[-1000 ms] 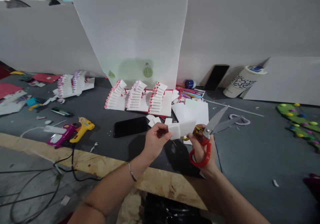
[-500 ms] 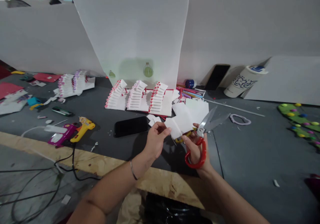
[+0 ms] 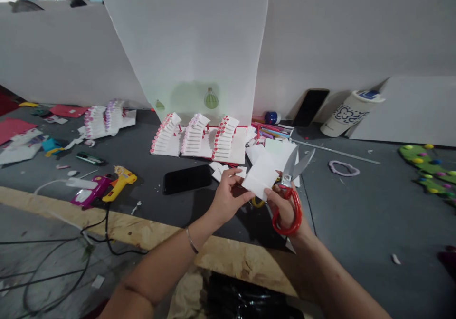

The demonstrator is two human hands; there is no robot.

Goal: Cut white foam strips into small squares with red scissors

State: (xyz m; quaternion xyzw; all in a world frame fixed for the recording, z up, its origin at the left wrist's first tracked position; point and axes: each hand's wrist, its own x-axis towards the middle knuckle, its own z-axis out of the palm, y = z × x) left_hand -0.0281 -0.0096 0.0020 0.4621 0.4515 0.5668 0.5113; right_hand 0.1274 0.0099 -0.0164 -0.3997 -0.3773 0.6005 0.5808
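My left hand [image 3: 230, 196] holds the left edge of a small white paper piece [image 3: 261, 178], thumb low and fingers behind. The paper seems to be layered or folded. My right hand [image 3: 285, 208] has red-handled scissors [image 3: 292, 176] hooked over it, blades apart and pointing away from me. Its thumb presses the paper's lower right corner. Beneath the hands, a yellow-handled tool [image 3: 258, 203] is partly hidden. More white paper scraps [image 3: 281, 156] lie just behind.
A black phone [image 3: 187, 179] lies left of my hands. White stepped pieces with red and pink tips [image 3: 194, 138] stand behind. Further left are a yellow glue gun [image 3: 121, 184] and a box cutter [image 3: 90, 158]. A paper cup [image 3: 347, 114] leans at the back right.
The small paper has shifted right and turned, now held between both hands. My right hand and the scissors moved slightly right, and the blades look less far apart.
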